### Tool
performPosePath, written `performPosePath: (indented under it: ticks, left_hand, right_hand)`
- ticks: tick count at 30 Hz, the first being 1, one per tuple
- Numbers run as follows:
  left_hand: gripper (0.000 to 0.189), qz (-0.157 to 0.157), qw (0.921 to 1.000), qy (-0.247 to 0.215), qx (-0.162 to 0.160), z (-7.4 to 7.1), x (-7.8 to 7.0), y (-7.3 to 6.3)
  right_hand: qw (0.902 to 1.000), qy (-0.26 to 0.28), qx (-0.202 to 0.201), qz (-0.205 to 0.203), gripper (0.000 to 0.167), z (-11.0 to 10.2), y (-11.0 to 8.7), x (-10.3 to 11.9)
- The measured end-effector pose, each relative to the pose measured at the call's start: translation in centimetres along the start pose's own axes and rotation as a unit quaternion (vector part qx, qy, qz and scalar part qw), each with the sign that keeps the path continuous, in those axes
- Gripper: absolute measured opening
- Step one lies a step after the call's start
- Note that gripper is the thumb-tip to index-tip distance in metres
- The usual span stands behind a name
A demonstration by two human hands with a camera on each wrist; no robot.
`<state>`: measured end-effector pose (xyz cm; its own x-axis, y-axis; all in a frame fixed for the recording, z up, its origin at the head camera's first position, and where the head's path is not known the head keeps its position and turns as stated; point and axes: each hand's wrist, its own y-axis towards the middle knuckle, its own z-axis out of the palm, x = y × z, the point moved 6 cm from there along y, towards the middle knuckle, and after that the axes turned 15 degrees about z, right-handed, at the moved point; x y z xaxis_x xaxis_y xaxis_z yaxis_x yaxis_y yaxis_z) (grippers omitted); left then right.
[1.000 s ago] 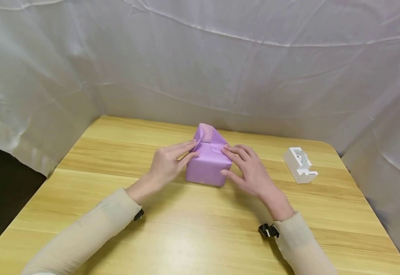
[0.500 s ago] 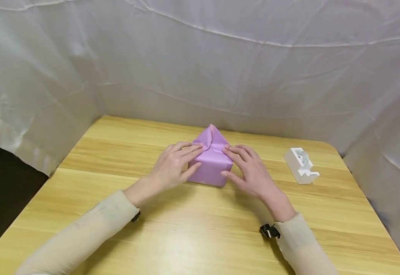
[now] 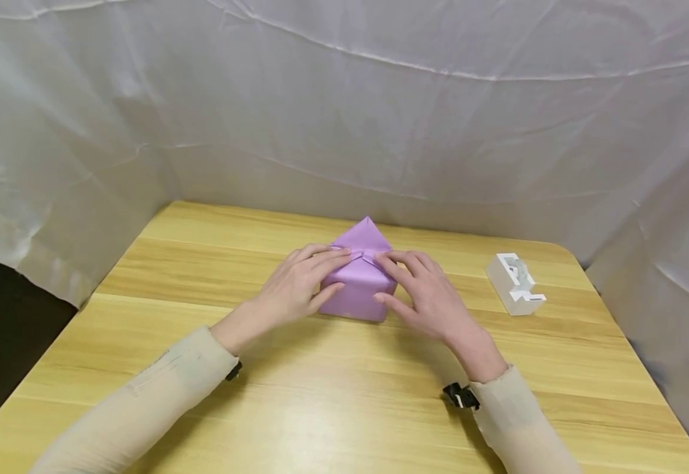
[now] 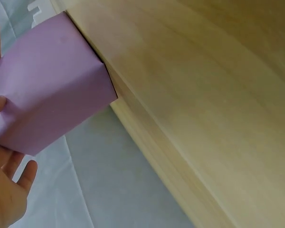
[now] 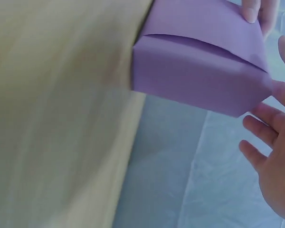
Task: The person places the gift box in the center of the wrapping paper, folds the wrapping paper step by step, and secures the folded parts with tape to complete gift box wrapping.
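In the head view a box wrapped in purple paper sits near the table's back edge. At its far side a pointed flap of the paper stands up. My left hand presses its fingertips on the top from the left, with the thumb near the front face. From the right, my right hand rests its fingertips on the top, thumb by the front corner. Folded paper edges meet between the fingertips. Both wrist views show the box's purple sides, with a long paper seam in the right wrist view.
To the right of the box stands a white tape dispenser with a roll of clear tape. The wooden table ends close behind the box, where a pale grey cloth hangs.
My left fingers have moved right onto the top, bringing the left paper fold inward. My right fingertips have shifted slightly inward too. The rear paper has become a flatter pointed flap.
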<state>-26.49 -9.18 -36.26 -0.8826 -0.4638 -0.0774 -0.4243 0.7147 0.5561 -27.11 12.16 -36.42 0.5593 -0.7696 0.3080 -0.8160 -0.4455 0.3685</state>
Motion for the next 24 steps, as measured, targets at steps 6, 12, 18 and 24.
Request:
performPosePath:
  ticks: [6,12,18,24]
  left_hand:
    - [0.046,-0.006,0.9998,-0.021,0.003,-0.1,0.5,0.1]
    - [0.046,0.002,0.9994,-0.033,0.013,0.0,0.6,0.0]
    - [0.046,0.016,0.9991,-0.028,0.027,-0.6,0.5,0.1]
    - [0.041,0.010,0.9983,-0.039,0.042,-1.3,0.7,0.3]
  right_hand:
    - [0.9991,-0.027,0.021,0.024,0.061,0.1,1.1,0.6]
    - [0.9985,-0.047,0.026,0.011,0.066,1.0,1.7,1.3]
    - [0.9994,-0.032,0.009,0.010,0.066,1.1,1.9,1.5]
    - [0.9990,-0.044,0.000,0.002,0.076,1.5,2.0,1.8]
